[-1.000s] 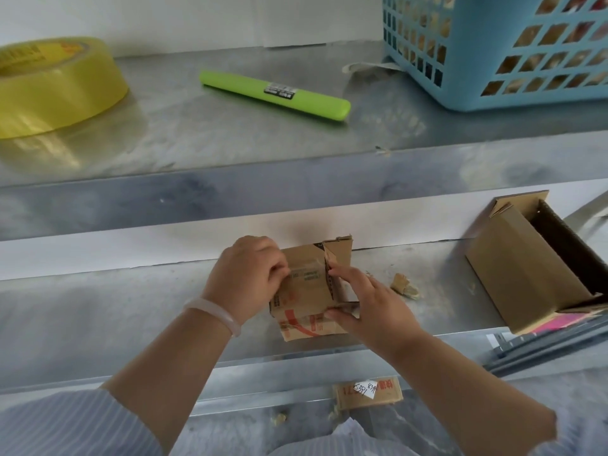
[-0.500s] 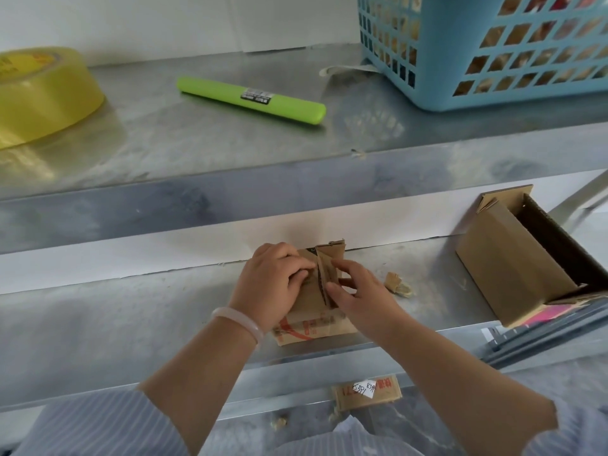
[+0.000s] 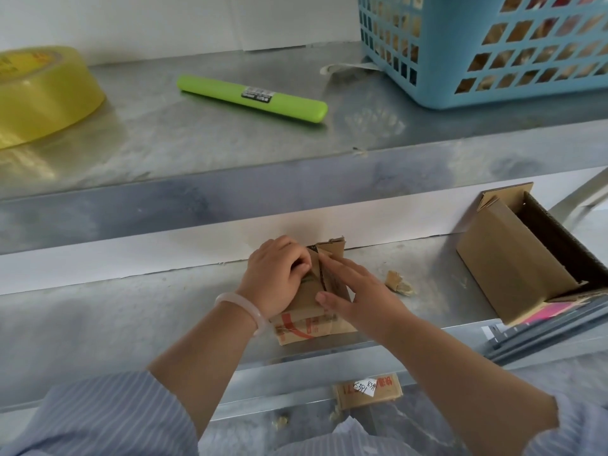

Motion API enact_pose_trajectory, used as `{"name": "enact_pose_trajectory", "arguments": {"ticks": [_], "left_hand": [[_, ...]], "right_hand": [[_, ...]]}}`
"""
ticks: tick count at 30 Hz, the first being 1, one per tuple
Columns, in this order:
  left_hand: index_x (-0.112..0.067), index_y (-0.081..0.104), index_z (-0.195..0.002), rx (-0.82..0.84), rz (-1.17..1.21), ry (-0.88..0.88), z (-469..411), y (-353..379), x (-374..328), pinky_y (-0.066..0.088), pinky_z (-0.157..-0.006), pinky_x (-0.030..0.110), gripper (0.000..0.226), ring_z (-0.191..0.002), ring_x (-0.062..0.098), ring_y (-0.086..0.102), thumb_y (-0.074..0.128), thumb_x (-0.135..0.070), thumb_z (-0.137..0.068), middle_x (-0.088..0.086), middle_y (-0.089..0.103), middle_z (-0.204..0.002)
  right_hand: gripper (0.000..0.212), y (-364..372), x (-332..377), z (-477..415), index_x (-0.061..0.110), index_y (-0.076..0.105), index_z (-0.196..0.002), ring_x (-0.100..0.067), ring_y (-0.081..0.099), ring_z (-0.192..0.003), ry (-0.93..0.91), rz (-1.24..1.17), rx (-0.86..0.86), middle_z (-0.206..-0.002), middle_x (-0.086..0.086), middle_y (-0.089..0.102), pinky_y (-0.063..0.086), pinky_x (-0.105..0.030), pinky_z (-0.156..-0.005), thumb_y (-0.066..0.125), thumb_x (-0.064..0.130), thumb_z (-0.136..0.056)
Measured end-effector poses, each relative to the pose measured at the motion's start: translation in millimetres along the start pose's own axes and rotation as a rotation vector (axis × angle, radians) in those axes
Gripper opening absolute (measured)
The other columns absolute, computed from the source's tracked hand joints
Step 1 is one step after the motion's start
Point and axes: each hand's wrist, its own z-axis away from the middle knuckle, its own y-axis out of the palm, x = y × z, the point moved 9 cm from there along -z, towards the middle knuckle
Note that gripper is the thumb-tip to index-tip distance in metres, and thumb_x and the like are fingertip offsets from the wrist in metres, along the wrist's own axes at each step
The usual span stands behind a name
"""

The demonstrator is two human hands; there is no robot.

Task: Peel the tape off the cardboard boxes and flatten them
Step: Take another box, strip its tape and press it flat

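Observation:
A small cardboard box (image 3: 309, 325) with red print lies collapsed on the lower metal shelf (image 3: 115, 317), one flap sticking up at its far end. My left hand (image 3: 278, 278) is curled over its left half, fingers gripping the top edge. My right hand (image 3: 357, 296) lies flat with fingers stretched across the right half, pressing it down. A second, larger cardboard box (image 3: 523, 255) stands open at the right end of the same shelf.
On the upper shelf (image 3: 230, 139) sit a yellow tape roll (image 3: 39, 93), a green utility knife (image 3: 253, 98) and a blue plastic basket (image 3: 487, 47). A cardboard scrap (image 3: 398, 283) lies right of my hands. Another taped cardboard piece (image 3: 368, 390) lies below the shelf.
The small box has gone from half upright to pressed nearly flat. Both hands closed together over it, and my right hand's fingers have spread out on top.

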Motion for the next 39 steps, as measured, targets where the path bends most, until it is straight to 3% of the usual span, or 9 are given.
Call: {"name": "enact_pose_trajectory", "arguments": {"ticks": [4,7,10,17,21,25,30,34,39], "left_hand": [[-0.021,0.055,-0.08,-0.013,0.155,0.033,7.4,-4.9,8.6,0.046,-0.083,0.036,0.015,-0.084,0.013,0.05,0.057,-0.009,-0.089,-0.01,0.054,-0.085],[-0.017,0.057,-0.084,-0.04,0.227,-0.021,13.7,-6.8,14.9,0.039,-0.102,0.031,0.012,-0.089,0.009,0.053,0.054,-0.008,-0.093,-0.009,0.058,-0.088],[-0.018,0.059,-0.088,-0.064,0.346,-0.149,19.0,-9.0,25.2,0.045,-0.088,0.02,0.014,-0.091,0.001,0.056,0.05,-0.009,-0.096,-0.012,0.063,-0.095],[-0.019,0.058,-0.086,-0.09,0.391,-0.222,22.2,-13.3,28.4,0.044,-0.075,0.009,0.016,-0.089,0.001,0.057,0.05,-0.01,-0.096,-0.012,0.064,-0.094],[-0.016,0.057,-0.085,-0.159,0.485,-0.277,26.4,-15.9,33.4,0.046,-0.075,0.012,0.018,-0.084,-0.001,0.058,0.048,-0.006,-0.097,-0.009,0.065,-0.092],[-0.003,0.056,-0.088,-0.327,0.826,-0.46,36.2,-17.7,47.6,0.05,-0.074,0.019,0.017,-0.078,0.008,0.06,0.043,-0.003,-0.098,0.001,0.066,-0.086],[-0.008,0.055,-0.083,-0.502,1.593,-0.74,59.3,-1.7,61.1,0.055,-0.079,0.034,0.02,-0.072,0.02,0.062,0.043,0.005,-0.094,0.007,0.063,-0.075],[-0.007,0.055,-0.09,-0.482,1.68,-0.777,63.8,3.6,63.5,0.052,-0.09,0.038,0.015,-0.078,0.023,0.063,0.045,0.003,-0.095,0.01,0.064,-0.082],[-0.008,0.057,-0.083,-0.401,1.801,-0.713,60.4,5.6,54.2,0.051,-0.093,0.04,0.017,-0.088,0.027,0.065,0.047,-0.007,-0.096,0.012,0.066,-0.085]], "right_hand": [[0.063,-0.7,2.1,-2.2,0.062,0.018,-0.141,-0.01,0.035,-0.135,0.006,0.078,0.011,-0.153,0.023,0.026,0.04,-0.032,-0.103,0.051,0.064,-0.087],[0.063,-0.1,3.3,-2.9,0.061,0.016,-0.142,-0.012,0.037,-0.134,0.009,0.106,0.022,-0.153,0.02,0.028,0.041,-0.034,-0.103,0.049,0.064,-0.088],[0.063,1.1,-2.5,-2.3,0.062,0.014,-0.142,-0.014,0.037,-0.134,0.027,0.112,0.045,-0.154,0.018,0.028,0.04,-0.035,-0.103,0.047,0.065,-0.088],[0.059,2.9,33.9,-4.4,0.04,0.017,-0.151,-0.002,0.004,-0.146,-0.259,0.326,0.016,-0.159,0.02,0.01,0.002,-0.027,-0.12,0.041,0.046,-0.098],[0.067,10.0,32.6,-2.9,0.035,0.026,-0.151,-0.003,0.012,-0.146,-0.315,0.42,0.006,-0.158,0.017,0.017,0.0,-0.027,-0.12,0.013,0.056,-0.088],[0.068,2.1,27.3,-5.5,0.035,0.029,-0.149,-0.002,0.01,-0.146,-0.305,0.458,-0.025,-0.157,0.019,0.018,-0.005,-0.024,-0.117,0.012,0.057,-0.087],[0.068,-3.7,32.9,-6.0,0.034,0.026,-0.15,-0.001,0.006,-0.146,-0.278,0.484,-0.035,-0.158,0.017,0.016,-0.01,-0.022,-0.116,0.012,0.057,-0.088],[0.063,-7.9,50.1,-3.7,0.03,0.029,-0.149,-0.011,0.013,-0.146,-0.27,0.534,-0.061,-0.157,0.01,0.025,-0.009,-0.026,-0.115,0.037,0.058,-0.093],[0.083,18.9,64.6,-6.9,0.023,0.032,-0.15,-0.028,0.026,-0.144,-0.388,0.622,-0.077,-0.155,-0.008,0.031,0.019,-0.046,-0.119,0.03,0.073,-0.083]]}}
